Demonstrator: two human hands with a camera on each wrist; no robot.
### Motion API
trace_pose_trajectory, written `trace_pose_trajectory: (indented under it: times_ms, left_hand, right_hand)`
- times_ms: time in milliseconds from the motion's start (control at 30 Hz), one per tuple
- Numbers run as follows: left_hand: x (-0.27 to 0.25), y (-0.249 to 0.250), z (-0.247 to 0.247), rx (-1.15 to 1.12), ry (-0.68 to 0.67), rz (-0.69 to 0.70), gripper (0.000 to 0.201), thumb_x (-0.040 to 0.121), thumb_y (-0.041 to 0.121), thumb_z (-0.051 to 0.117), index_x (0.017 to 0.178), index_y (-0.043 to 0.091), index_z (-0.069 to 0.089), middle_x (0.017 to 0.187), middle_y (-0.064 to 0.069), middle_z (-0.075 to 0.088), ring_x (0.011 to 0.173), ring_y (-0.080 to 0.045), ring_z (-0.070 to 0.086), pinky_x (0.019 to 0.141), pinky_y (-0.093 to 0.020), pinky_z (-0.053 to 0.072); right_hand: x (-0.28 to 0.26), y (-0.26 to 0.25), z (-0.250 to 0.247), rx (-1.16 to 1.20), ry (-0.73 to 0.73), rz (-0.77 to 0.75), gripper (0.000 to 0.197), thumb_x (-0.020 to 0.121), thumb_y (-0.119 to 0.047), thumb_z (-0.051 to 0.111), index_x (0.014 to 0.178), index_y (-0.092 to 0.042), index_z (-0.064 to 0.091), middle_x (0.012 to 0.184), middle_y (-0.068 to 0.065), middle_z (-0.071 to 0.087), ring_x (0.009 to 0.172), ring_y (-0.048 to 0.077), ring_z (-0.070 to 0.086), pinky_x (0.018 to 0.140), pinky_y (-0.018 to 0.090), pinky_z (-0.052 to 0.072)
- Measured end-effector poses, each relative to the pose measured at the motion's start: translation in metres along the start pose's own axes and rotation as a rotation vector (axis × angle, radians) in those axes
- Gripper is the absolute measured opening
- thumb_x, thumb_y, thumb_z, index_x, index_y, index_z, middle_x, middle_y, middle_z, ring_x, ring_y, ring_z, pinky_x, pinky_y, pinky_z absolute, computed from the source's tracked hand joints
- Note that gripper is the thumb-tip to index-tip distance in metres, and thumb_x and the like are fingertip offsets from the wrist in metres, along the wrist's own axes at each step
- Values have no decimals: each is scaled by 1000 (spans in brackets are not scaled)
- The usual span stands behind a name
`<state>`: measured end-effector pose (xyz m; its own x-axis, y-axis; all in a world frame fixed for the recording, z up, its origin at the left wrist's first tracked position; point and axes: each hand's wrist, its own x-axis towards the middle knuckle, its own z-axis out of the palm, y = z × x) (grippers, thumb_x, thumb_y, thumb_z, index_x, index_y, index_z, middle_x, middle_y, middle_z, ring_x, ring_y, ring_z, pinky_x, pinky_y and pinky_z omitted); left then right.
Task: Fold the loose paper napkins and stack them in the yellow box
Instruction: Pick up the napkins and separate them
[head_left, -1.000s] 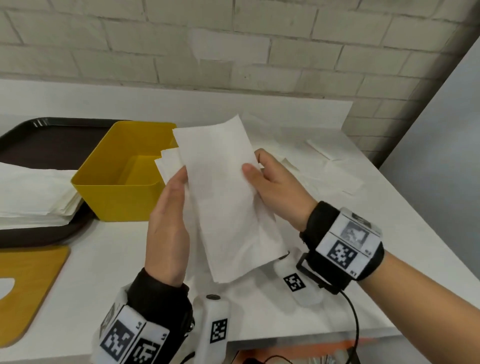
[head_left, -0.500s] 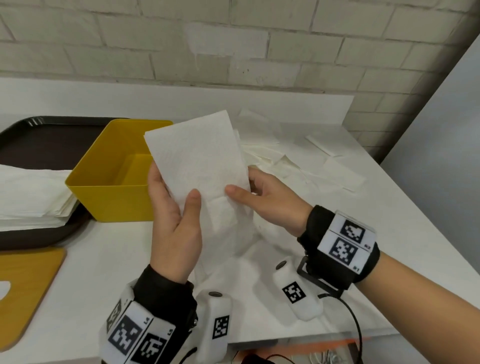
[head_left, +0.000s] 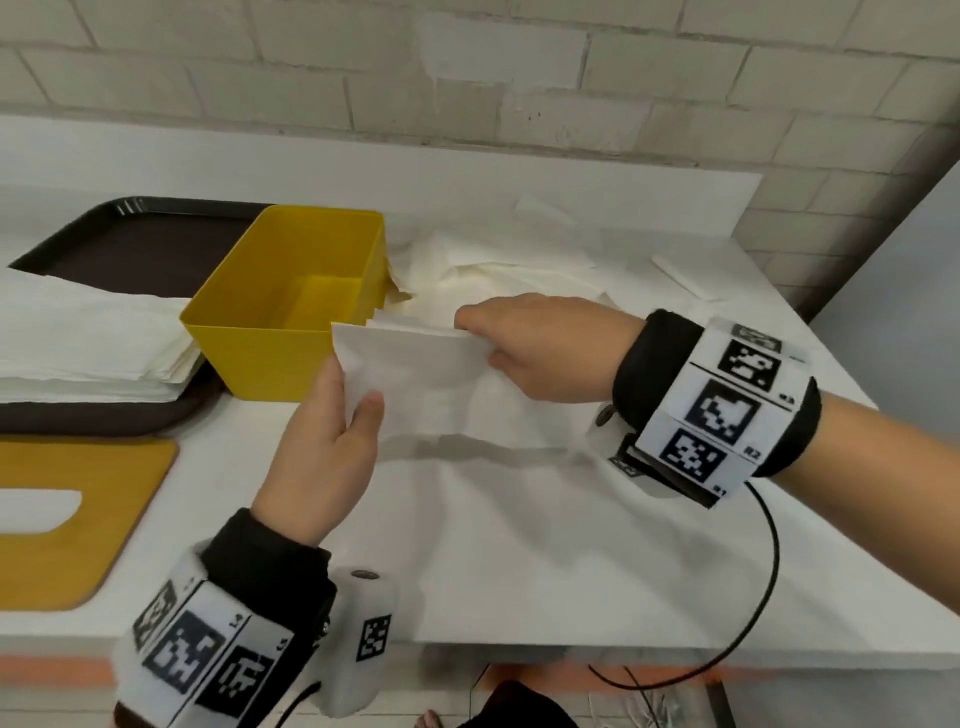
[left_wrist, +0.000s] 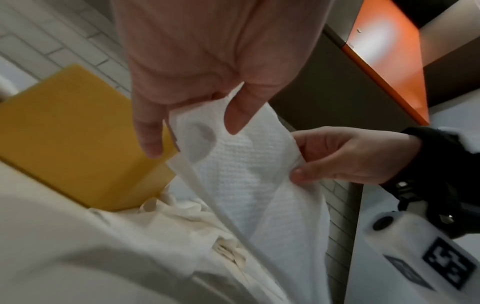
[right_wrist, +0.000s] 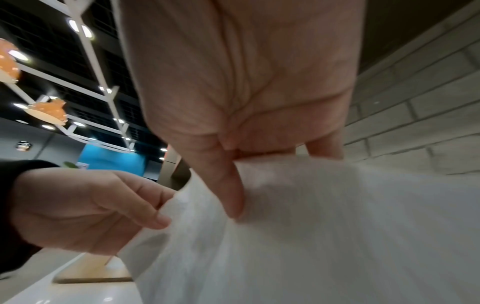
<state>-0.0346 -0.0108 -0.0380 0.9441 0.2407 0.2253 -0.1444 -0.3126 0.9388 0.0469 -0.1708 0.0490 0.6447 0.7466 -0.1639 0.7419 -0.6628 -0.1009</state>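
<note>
A white paper napkin (head_left: 421, 384) hangs doubled over just above the table, in front of the yellow box (head_left: 249, 353). My left hand (head_left: 332, 441) pinches its left edge between thumb and fingers. My right hand (head_left: 524, 348) pinches its top right edge, knuckles up. The left wrist view shows the napkin (left_wrist: 249, 176) folded in two layers, my left thumb on it and the right hand (left_wrist: 345, 156) gripping its far side. In the right wrist view the napkin (right_wrist: 298, 216) is blurred under my right thumb. The box holds no napkins that I can see.
A dark tray (head_left: 130, 244) at the left carries a stack of flat napkins (head_left: 88, 343). Loose napkins (head_left: 509, 270) lie spread behind my hands. A wooden board (head_left: 67, 519) lies at the near left. The brick wall (head_left: 467, 78) runs behind the table.
The napkin stood upright between both hands; now its top half has come down forward, doubled over and lower. My right hand has moved up to the top edge, palm down.
</note>
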Motion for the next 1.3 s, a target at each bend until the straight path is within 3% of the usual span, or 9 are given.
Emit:
trace_pose_trajectory:
  times_ms: [200,400,567,633,733,933,1067,1133,1300]
  left_hand:
    - [-9,-13,-2,-70,-19,-171,34,93,-5,40,112,23,32,103,1,45,85,-14,50,70,-27,44]
    - [-11,-22,2,-202,35,-296,46,88,-13,43,104,30,39,106,-7,44,94,-21,48,78,-33,43]
    - [-12,-23,5,-289,70,-279,34,78,-11,43,100,16,41,88,0,50,80,-13,49,69,-26,39]
    - [-13,-22,5,-284,104,-238,34,64,1,42,91,22,43,89,2,48,80,-10,46,66,-23,38]
    - [-14,-24,5,-274,121,-229,39,77,-11,43,91,25,42,93,5,47,83,-7,45,64,-15,41]
    - [-15,-27,7,-251,122,-192,36,78,-11,41,102,16,42,93,3,48,88,-9,49,75,-24,43]
    - [-16,-30,2,-304,180,-178,40,80,-12,42,93,26,42,95,6,46,85,-5,47,66,-11,43]
    - [-16,-33,0,-279,171,-224,43,85,-18,36,98,23,43,95,6,48,85,-4,48,66,-13,43]
    - [-17,-29,4,-231,86,-251,37,89,-13,36,98,21,48,94,7,56,86,0,53,73,-14,44]
  right_hand:
    - [3,-16,27,-25,-85,-33,24,96,-16,40,120,-16,39,113,1,52,97,23,51,85,35,37]
    - [4,-27,44,-127,-27,-23,30,83,6,36,94,-20,25,69,-8,30,58,10,31,85,41,25]
    - [2,-32,49,37,110,-54,38,88,3,38,120,-18,42,112,0,51,102,22,49,83,35,37]
    - [1,-32,49,131,140,-48,30,91,-1,39,118,-15,43,112,2,52,100,22,50,79,36,44]
    - [2,-28,51,205,112,-32,26,92,-1,41,117,-10,44,111,7,52,99,25,50,84,39,45]
    - [6,-35,56,256,194,-82,28,90,5,43,115,-8,49,112,7,50,101,20,47,77,22,33]
    - [0,-40,50,-17,225,-94,27,96,-20,43,122,-15,43,114,0,51,109,19,42,90,31,27]
    - [-1,-39,52,-162,201,-31,27,97,-27,38,120,-15,41,110,0,54,109,20,42,95,36,20]
    - [2,-46,50,-235,70,-29,28,89,0,32,112,-11,41,72,-3,36,77,22,40,104,44,14]
